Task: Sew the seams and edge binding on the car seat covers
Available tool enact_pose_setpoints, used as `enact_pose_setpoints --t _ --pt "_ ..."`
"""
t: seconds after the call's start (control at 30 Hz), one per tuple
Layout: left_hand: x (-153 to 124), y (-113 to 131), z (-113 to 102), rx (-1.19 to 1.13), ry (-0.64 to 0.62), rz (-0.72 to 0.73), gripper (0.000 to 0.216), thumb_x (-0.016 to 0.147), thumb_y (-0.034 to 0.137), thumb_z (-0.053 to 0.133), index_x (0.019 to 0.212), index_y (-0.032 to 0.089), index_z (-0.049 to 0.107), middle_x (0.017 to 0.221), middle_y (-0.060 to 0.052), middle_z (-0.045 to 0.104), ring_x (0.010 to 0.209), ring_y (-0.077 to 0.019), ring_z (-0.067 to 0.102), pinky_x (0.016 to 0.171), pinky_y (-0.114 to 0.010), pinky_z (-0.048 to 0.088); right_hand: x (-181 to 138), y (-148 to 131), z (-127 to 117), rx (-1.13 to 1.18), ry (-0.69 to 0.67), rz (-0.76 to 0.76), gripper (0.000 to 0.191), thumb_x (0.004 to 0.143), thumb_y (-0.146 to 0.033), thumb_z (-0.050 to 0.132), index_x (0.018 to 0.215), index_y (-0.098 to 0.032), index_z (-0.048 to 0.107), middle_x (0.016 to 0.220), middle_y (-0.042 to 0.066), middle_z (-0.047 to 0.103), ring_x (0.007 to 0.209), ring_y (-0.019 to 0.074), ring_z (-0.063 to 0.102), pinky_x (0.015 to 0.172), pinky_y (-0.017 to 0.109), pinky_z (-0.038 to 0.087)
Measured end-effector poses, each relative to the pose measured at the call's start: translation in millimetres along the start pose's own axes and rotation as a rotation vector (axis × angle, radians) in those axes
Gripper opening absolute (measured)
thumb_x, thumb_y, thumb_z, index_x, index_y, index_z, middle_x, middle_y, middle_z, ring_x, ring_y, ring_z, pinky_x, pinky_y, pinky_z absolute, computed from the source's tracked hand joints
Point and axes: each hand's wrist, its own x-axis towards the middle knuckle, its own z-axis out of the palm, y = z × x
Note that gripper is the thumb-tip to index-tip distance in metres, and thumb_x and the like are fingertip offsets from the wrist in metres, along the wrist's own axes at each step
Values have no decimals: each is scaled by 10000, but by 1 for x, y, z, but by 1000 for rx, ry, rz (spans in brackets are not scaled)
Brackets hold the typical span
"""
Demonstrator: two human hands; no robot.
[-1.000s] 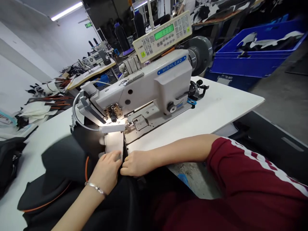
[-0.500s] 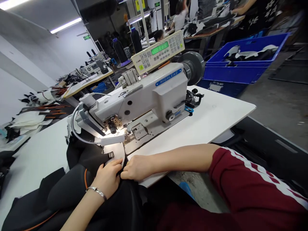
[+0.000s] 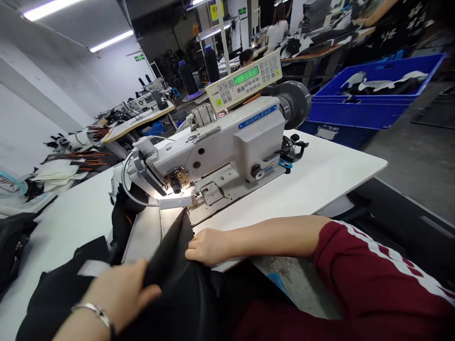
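Observation:
A black fabric piece (image 3: 167,293) lies over the front edge of the white table, its raised fold standing before the sewing machine (image 3: 220,142). My right hand (image 3: 206,247) is closed on this fabric, just in front of the machine bed. To the lower left, my left hand (image 3: 117,289), with a silver bracelet at the wrist, is smeared by motion. Its thumb stands apart beside the fabric; the fingertips are hidden, so its grip is unclear. Pale lining (image 3: 144,232) lies exposed left of the fold, reaching under the machine's lamp. A small white tab (image 3: 93,268) shows behind my left hand.
The white tabletop (image 3: 341,166) extends right of the machine. Blue crates (image 3: 373,106) holding cut pieces stand beyond its right end. Stacked pieces (image 3: 57,173) and a dark item (image 3: 14,241) lie at the left. Other people (image 3: 277,31) work at the back.
My left hand has moved left and toward me, away from my right hand. The black fabric now rises in a fold, and more pale lining shows. The view has shifted slightly.

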Motion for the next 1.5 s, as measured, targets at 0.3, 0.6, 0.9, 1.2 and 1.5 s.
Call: enact_pose_setpoints --t 0.3,0.6,0.9,1.2,1.5 --pt "15 52 38 43 368 166 430 825 53 446 1232 93 576 1468 -200 462 1371 -298 432 1081 -409 418 16 -28 26 -206 298 -329 211 971 -194 407 965 -203 618 823 37 632 698 176 591 677 344 434" --pt "21 40 -20 -7 339 244 247 924 113 407 913 101 654 912 -143 708 978 -287 657 1008 -468 373 18 -19 -32 268 201 -7 153 899 -160 526 1009 -144 630 983 56 691 823 170 620 652 255 411" --pt "59 61 8 -178 330 308 489 847 286 569 1333 259 523 1266 -181 541 911 -318 660 702 -396 509 -1 -24 -10 103 63 -178 120 897 -182 482 873 -161 597 810 51 644 725 160 558 653 288 407" --pt "62 26 -3 -365 334 360 306 732 -38 430 804 186 625 875 -36 647 832 -179 630 737 -264 460 10 26 -7 224 218 265 238 852 -242 657 1039 -102 614 1092 140 620 989 218 585 853 332 492" --pt "69 21 -16 -413 327 301 227 695 -17 482 642 193 550 700 -14 651 726 -195 608 655 -276 379 41 24 23 157 102 265 332 890 -282 595 1099 -27 634 1103 199 639 1059 248 586 974 356 481"
